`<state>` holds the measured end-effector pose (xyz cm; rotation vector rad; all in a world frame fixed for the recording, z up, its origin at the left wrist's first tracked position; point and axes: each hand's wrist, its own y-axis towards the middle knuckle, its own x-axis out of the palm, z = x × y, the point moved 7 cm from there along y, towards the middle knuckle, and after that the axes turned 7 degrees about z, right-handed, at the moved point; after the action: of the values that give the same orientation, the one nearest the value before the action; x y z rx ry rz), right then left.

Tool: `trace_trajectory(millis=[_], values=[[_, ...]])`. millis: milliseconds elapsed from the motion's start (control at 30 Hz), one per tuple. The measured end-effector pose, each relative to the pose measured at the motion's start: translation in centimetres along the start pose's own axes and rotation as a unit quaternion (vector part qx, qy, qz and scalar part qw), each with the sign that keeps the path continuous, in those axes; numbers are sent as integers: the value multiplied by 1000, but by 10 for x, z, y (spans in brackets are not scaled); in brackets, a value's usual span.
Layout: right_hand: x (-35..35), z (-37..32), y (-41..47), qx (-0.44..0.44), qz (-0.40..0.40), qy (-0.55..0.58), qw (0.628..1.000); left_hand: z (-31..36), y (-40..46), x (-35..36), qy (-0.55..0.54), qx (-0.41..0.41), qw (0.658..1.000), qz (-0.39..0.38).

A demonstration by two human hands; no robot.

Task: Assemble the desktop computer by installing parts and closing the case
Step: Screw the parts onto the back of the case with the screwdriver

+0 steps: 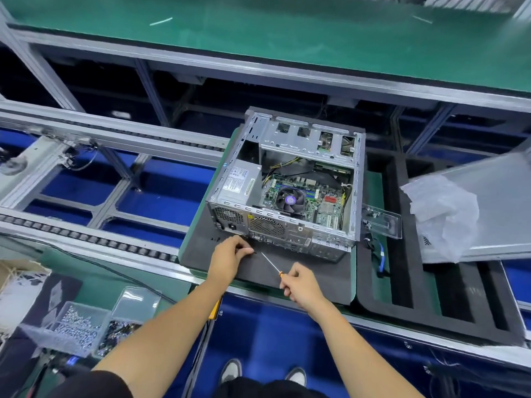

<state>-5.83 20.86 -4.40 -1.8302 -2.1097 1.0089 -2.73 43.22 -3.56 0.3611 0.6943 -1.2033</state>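
An open desktop case [287, 179] lies on a dark foam mat [304, 271], its motherboard, CPU fan [290, 200] and power supply [240, 180] exposed. My left hand [228, 255] pinches a small dark screw just in front of the case's rear panel. My right hand [301, 282] grips the orange handle of a thin screwdriver [270, 263], whose tip points at the screw in the left fingers. The grey side panel [488, 214] lies to the right, partly under a crumpled plastic bag [442, 214].
Clear bins of screws [77, 326] stand at the lower left. A clear plastic box [382, 221] and blue cable [381, 258] lie right of the case. A black foam tray [425, 282] fills the right. Roller conveyor rails [86, 237] run at the left.
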Motion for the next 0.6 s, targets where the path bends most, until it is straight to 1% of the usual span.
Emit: trace_trajectory(millis=[33,100,167,200,367,500,600], values=[[1,-1,-1,-4,-3,7,1000,-1,-3,0,-67,-33,997,9],[4,-5,-3,-10,-13,21,1000,1,-11,3,-193,-98,976,6],[7,-11,-5,-20,-21,27,999,5,-18,6,-279,-142,950,0],[7,-15,-6,-27,-22,27,999,6,-21,5,-304,-156,940,3],[10,-26,-12,-58,-33,28,997,4,-29,2,-358,-200,912,9],[17,-29,-18,-65,-38,45,996,5,-34,6,-402,-220,889,22],[20,-31,-20,-62,-28,51,996,8,-34,8,-435,-234,869,7]])
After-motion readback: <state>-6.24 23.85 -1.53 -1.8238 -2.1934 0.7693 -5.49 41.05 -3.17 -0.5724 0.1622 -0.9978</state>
